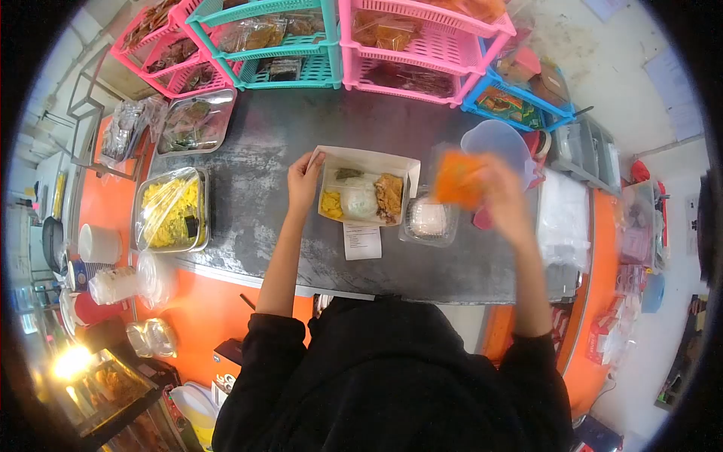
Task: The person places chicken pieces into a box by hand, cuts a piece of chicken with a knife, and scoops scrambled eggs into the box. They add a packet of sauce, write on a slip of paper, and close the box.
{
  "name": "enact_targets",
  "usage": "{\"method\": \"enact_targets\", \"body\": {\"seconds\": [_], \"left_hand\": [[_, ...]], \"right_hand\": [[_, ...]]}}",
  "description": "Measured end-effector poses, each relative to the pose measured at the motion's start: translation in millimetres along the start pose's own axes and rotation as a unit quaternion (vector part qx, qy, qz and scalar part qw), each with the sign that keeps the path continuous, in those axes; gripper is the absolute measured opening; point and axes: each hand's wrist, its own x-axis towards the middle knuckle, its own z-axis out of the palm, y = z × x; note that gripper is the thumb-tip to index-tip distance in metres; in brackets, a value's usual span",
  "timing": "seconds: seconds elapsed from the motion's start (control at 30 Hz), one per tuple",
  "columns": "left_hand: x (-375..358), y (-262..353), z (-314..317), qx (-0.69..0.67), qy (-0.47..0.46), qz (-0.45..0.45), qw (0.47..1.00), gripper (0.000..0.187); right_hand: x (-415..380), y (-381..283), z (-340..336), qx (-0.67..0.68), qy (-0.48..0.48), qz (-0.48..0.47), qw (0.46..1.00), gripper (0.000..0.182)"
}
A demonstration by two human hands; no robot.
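An open paper food box [369, 160] stands on the dark counter. In it I see white rice [358, 198], a piece of fried food [388, 197] on the right, something yellow on the left and a dark green item behind. My left hand [304, 175] pinches the upper left edge of the box. My right hand [498, 187], smeared by motion, grips an orange packet [458, 179] above the counter to the right. Below the packet, a clear plastic container [444, 235] holds something white. A printed slip [363, 242] lies at the front of the box.
Pink [422, 56] and teal [301, 69] racks of packets line the back. A tub of yellow food [172, 209] and a tray under clear wrap [197, 124] stand left. A translucent tub [498, 139] and plastic bags [563, 218] are on the right.
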Motion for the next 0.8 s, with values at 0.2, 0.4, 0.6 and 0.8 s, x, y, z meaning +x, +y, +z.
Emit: {"method": "enact_targets", "body": {"seconds": [0.2, 0.4, 0.6, 0.8], "left_hand": [[-7.1, 52.2, -10.8, -0.027, 0.064, 0.012, 0.997, 0.034], [-8.3, 77.6, -26.8, 0.006, -0.021, -0.145, 0.989, 0.031], [-40.6, 47.5, -11.6, -0.03, 0.035, 0.006, 0.999, 0.026], [-58.7, 32.5, -17.8, -0.048, 0.102, 0.042, 0.993, 0.025]], "right_hand": [[15.5, 5.9, 126.8, -0.17, -0.167, 0.009, 0.971, 0.028], [1.3, 37.4, 150.4, -0.165, 0.002, -0.133, 0.977, 0.039], [-9.1, 59.3, 133.7, -0.147, 0.22, 0.045, 0.963, 0.029], [2.2, 53.8, 156.8, -0.106, 0.009, 0.189, 0.976, 0.028]]}}
